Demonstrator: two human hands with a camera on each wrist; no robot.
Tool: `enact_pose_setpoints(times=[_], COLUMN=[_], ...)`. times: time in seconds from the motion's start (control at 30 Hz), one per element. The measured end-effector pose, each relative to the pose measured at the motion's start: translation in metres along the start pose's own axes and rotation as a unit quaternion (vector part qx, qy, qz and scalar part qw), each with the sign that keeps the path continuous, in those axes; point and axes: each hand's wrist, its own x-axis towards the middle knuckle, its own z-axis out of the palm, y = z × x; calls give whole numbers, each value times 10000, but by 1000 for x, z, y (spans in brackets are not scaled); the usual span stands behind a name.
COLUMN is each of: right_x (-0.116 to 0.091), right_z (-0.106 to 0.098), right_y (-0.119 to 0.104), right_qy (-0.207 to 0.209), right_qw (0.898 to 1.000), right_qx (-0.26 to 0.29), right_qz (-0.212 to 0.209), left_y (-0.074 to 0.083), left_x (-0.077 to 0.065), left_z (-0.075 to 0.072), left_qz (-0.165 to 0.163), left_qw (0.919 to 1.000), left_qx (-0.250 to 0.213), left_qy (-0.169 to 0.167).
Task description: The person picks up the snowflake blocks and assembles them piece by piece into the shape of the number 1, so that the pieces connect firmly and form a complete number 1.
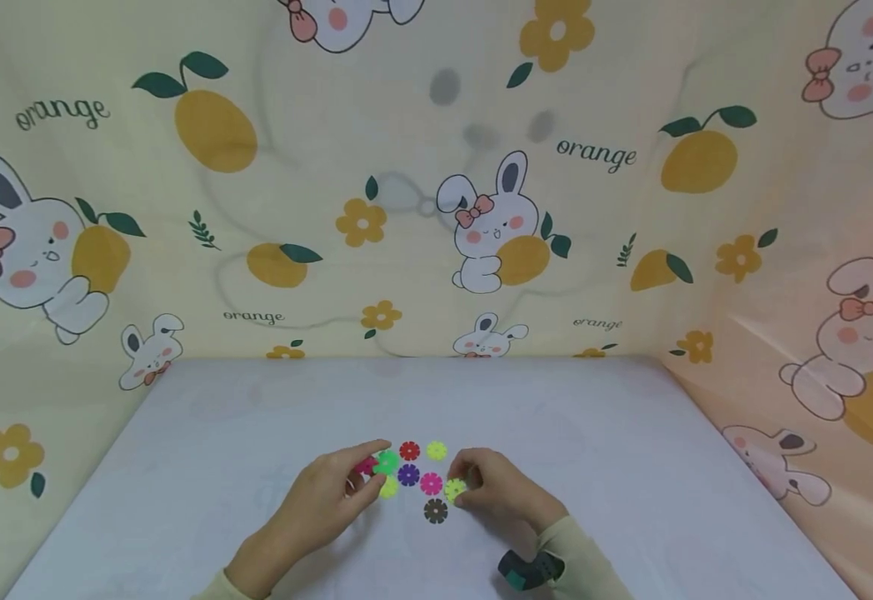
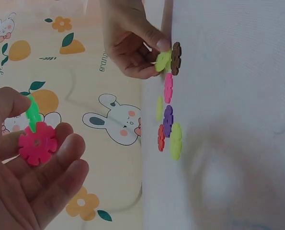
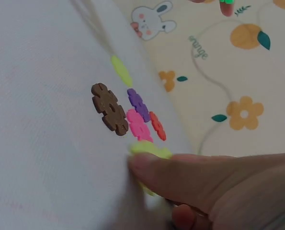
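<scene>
My left hand (image 1: 320,493) is raised over the table, pinching a green notched flower-shaped disc (image 1: 386,462) between thumb and fingers. A pink notched disc (image 2: 38,143) meets the green one edge to edge and appears slotted into it. My right hand (image 1: 507,487) pinches a yellow notched disc (image 1: 455,489), tilted, at the table's surface or just above it; I cannot tell which. Close by lie a brown disc (image 1: 436,511) and a second pink disc (image 1: 431,483). A purple disc (image 1: 409,475) and a red disc (image 1: 409,451) lie between the hands.
Two more yellow discs rest on the white table (image 1: 256,433), one at the back (image 1: 436,451) and one beside the left fingertips (image 1: 388,487). A dark band with a device (image 1: 530,570) is at the right wrist. Patterned cloth (image 1: 421,275) hangs around the table's back and sides.
</scene>
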Motion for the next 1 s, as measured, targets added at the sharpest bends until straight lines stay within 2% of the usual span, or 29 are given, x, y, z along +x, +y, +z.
enact_pose_setpoints(times=[0.13,0.37,0.5,0.63,0.87,1.0], right_x=[1,3,4,3,-5,-9], right_z=[1,0,-2,-3,-6,-8], right_y=[2,1,-2,-9,-27,-37], right_qy=[173,446,703,863,1240,1219], right_qw=[9998,9988,9970,9945,9859,9822], right_qx=[39,105,180,413,863,1113], right_qz=[-37,-153,-261,-422,-714,-894], left_y=[0,2,2,2,2,2], left_x=[1,1,1,1,1,0], left_z=[2,1,2,1,1,1], left_qz=[-32,-248,-174,-116,-246,-242], left_qw=[9999,9972,9959,9949,9916,9893], left_qx=[-163,-703,-881,-999,-1265,-1434], left_qy=[28,-55,-73,-52,-115,-155])
